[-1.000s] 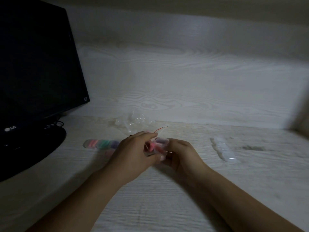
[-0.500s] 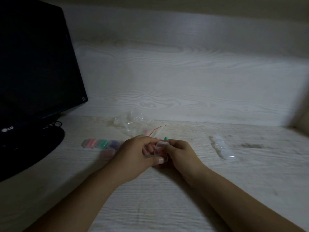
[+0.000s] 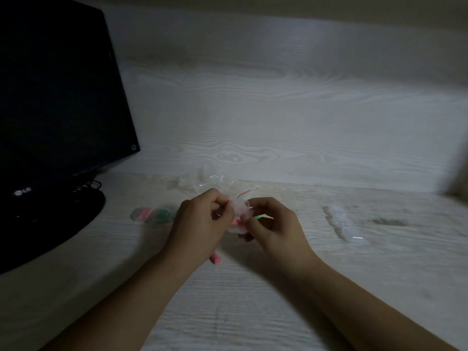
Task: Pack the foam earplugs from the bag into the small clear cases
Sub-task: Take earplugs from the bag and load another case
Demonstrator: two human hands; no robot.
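Both hands meet over the middle of the pale wooden desk. My left hand point(image 3: 202, 221) and my right hand point(image 3: 272, 224) pinch a small clear case point(image 3: 239, 211) between them, with a pink earplug showing inside it. A loose pink earplug point(image 3: 215, 258) lies on the desk under my left wrist. A green earplug point(image 3: 257, 217) peeks out by my right fingers. The crumpled clear bag point(image 3: 207, 179) with a red strip lies just behind the hands. A row of filled cases point(image 3: 152, 214) with pink and green earplugs sits to the left.
A black monitor point(image 3: 58, 102) on a round base fills the left side, with cables behind it. A row of empty clear cases point(image 3: 345, 225) lies to the right. A white wood-grain wall panel point(image 3: 278, 122) rises right behind the desk.
The hands have drawn slightly apart and lifted the case a little. A pink earplug now lies on the desk below my left wrist.
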